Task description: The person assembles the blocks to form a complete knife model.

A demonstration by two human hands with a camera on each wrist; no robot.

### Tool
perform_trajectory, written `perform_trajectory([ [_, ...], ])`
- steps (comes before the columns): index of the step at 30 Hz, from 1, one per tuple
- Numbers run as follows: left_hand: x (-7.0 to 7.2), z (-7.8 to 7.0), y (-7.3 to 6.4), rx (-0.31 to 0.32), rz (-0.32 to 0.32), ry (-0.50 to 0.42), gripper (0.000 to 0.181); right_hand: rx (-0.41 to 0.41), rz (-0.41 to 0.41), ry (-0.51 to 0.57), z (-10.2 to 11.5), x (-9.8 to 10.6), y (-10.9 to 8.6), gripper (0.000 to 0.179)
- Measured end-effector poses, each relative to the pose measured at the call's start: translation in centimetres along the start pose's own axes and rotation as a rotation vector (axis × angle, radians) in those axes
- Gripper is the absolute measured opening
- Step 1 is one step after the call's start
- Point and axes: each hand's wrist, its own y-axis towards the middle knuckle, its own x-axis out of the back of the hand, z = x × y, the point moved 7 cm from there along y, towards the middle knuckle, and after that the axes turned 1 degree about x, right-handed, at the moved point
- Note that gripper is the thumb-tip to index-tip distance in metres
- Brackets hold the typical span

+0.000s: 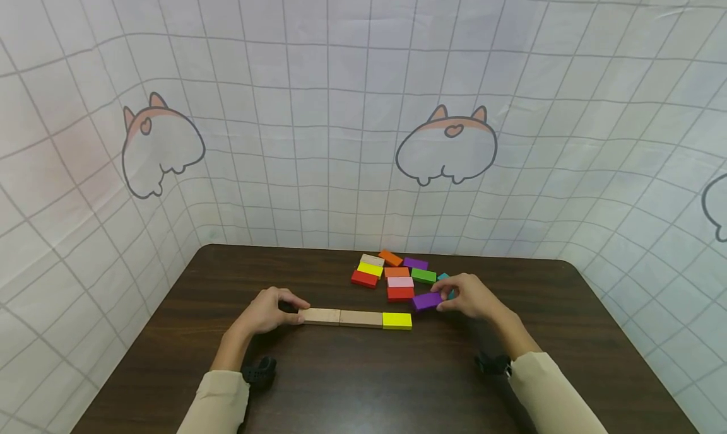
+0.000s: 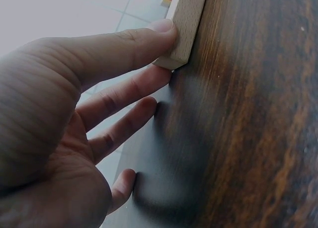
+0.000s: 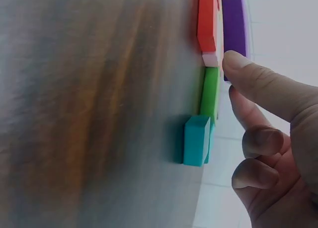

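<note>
My left hand [image 1: 269,310] pinches the left end of a plain wooden block [image 1: 319,316] between thumb and finger. That block begins a straight row on the table, followed by a second wooden block [image 1: 361,319] and a yellow block [image 1: 397,321]. In the left wrist view, the thumb lies against one side of the wooden block [image 2: 190,24]. A purple block [image 1: 426,301] is held by one end between the thumb and finger of my right hand [image 1: 469,295]. In the right wrist view, this purple block [image 3: 234,27] is raised off the table.
Behind the row lie loose blocks: red [image 1: 365,279], yellow [image 1: 370,269], wooden [image 1: 372,260], orange [image 1: 390,258], pink [image 1: 400,282], green [image 1: 423,275] and another purple one [image 1: 416,263]. A teal block [image 3: 197,141] is beside the right hand. A gridded cloth [image 1: 318,169] surrounds the dark table [image 1: 363,377].
</note>
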Motion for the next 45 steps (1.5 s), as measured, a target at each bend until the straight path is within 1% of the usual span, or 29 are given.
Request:
perform_trajectory([
  [6, 0.1, 0.2, -0.1, 0.007, -0.011, -0.005, 0.02, -0.011, -0.004, 0.008, -0.4, -0.2, -1.5, 0.028],
  [13, 0.2, 0.5, -0.2, 0.017, -0.013, -0.002, 0.02, -0.027, 0.005, 0.025, -1.0, -1.3, -2.4, 0.027],
  [20, 0.2, 0.5, -0.3, 0.019, -0.018, -0.004, 0.021, -0.03, 0.017, 0.052, -0.9, -1.9, -2.5, 0.028],
  [27, 0.1, 0.3, -0.3, 0.021, -0.009, -0.005, 0.021, -0.043, 0.034, 0.082, -0.8, -2.5, -2.5, 0.028],
  [38, 0.0, 0.0, -0.2, 0.001, -0.002, -0.001, 0.021, -0.067, 0.048, 0.151, -0.7, -2.8, -3.0, 0.032],
  [45, 0.0, 0.0, -0.1, 0.004, -0.005, 0.005, 0.021, -0.054, 0.055, 0.172, -0.5, -2.9, -3.1, 0.03],
])
